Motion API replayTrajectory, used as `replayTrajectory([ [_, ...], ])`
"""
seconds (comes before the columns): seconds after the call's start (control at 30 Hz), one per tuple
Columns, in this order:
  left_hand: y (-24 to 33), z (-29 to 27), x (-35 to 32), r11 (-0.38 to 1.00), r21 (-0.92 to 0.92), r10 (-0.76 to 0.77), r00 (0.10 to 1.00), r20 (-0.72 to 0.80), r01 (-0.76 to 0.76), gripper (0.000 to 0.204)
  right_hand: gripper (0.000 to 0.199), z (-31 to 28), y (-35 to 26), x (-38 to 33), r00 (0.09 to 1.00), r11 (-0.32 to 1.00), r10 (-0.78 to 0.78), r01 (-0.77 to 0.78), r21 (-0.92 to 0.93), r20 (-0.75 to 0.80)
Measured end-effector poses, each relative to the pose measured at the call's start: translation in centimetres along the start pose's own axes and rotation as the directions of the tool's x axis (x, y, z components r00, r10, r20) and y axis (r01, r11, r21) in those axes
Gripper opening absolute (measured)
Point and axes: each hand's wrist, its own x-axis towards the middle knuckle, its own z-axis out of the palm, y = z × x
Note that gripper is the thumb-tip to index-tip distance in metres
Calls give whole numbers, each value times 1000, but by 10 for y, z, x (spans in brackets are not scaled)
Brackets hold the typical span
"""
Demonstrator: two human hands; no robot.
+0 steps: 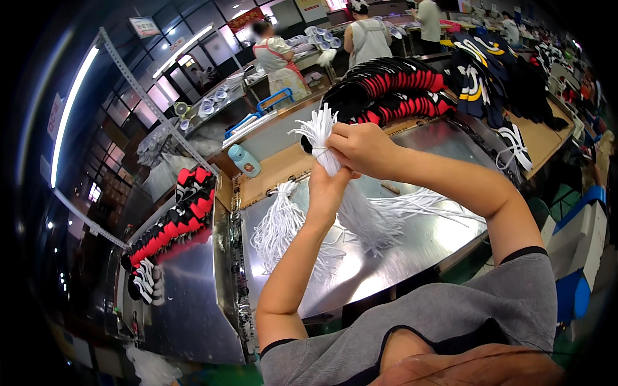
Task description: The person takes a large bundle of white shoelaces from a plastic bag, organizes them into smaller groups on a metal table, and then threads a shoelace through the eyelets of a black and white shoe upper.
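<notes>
Above the shiny metal desk (399,260), a bundle of white laces (370,222) is held up by both hands, its loose ends fanning out at the top and the longer part hanging down toward the metal. The left hand (329,184) is wrapped around the bundle near its upper end; the right hand (362,149) is close beside it and slightly higher, its fingers closed at the laces. Its exact pinch is partly hidden.

To the left of the hanging laces, a second bunch of white laces (282,224) lies spread on the desk, and to the right more loose laces (428,204) stretch across it. Just beyond the desk's far left corner is a light blue bottle (244,161). Behind the hands are rows of red and black shoe parts (402,87), with dark blue parts (476,87) marked in yellow and white to their right. Farther back, two people in aprons, one person (277,61) left of the other person (368,42), face away.
</notes>
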Motion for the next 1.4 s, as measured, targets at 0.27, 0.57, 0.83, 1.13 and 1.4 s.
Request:
replayTrajectory([
  [0.27, 16, -9, -5, 910, 100, -415, 891, 186, 403, 23, 11, 12, 23, -30, 942, 894, 327, -281, 349, -79],
  [0.57, 23, -33, 1, 777, 525, -492, 855, 163, 347, 21, 14, 51, 51, -50, 871, 866, 458, -392, 311, -177],
  [0.83, 48, -66, -22, 662, 509, -706, 687, 173, 551, 18, 19, 38, 150, -108, 551, 584, 810, -789, 191, -202],
  [1.13, 72, -146, -46, 791, -333, -527, 848, 56, 513, 19, 17, -80, 98, -259, 335, 11, 870, -747, 665, 362],
  [1.4, 112, -125, -42, 870, -432, -296, 952, -73, 237, 20, 13, -57, -50, -507, -197, 8, 912, -868, 497, -360],
])
